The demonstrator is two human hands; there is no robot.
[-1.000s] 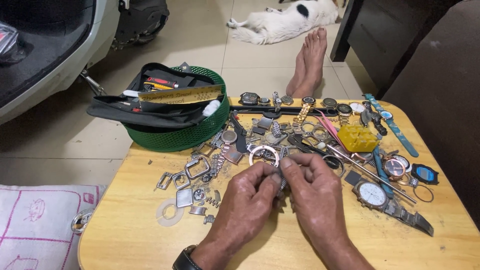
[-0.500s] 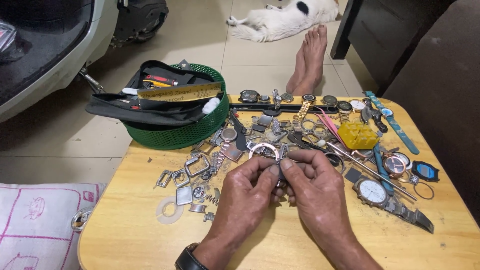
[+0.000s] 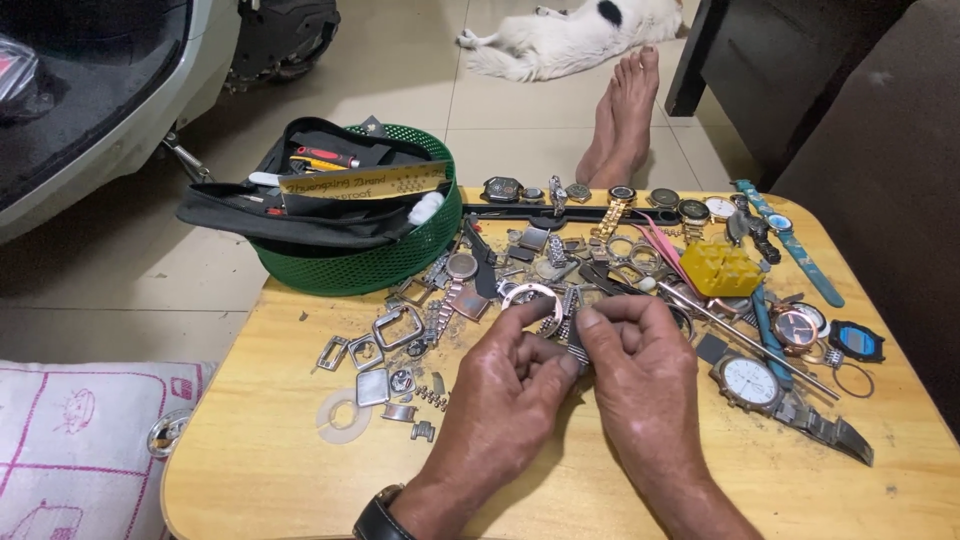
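Between a second ago and now the hands have barely shifted: they sit at the same spot on the wooden table [image 3: 300, 470], fingertips together, and the small metal piece [image 3: 577, 352] between them is still there. The steadiness suggests fine work on that piece is continuing rather than a pick-up or put-down.

The left hand [image 3: 500, 385] comes in from below, wrist bent slightly inward, a dark wristwatch [image 3: 378, 520] on the forearm; its thumb and forefinger pinch the near side of the metal piece. The right hand [image 3: 645, 375] lies palm down beside it, knuckles up, thumb and forefinger closed on the same piece from the other side. The two hands touch at the fingertips. What the piece is exactly cannot be told; it looks like a short run of ribbed watch-band links.

Just beyond the fingertips lies a round silver watch case [image 3: 530, 297] amid loose cases, buckles and links. To the left of the hands are square metal frames [image 3: 398, 325] and a pale flat ring [image 3: 343, 416]. To the right lie a yellow block [image 3: 720, 268], a long thin metal rod [image 3: 750, 340] and a white-faced watch [image 3: 748, 380]. Farther off, beyond the left hand, a green mesh basket [image 3: 400, 255] holds a dark tool pouch [image 3: 300, 215].
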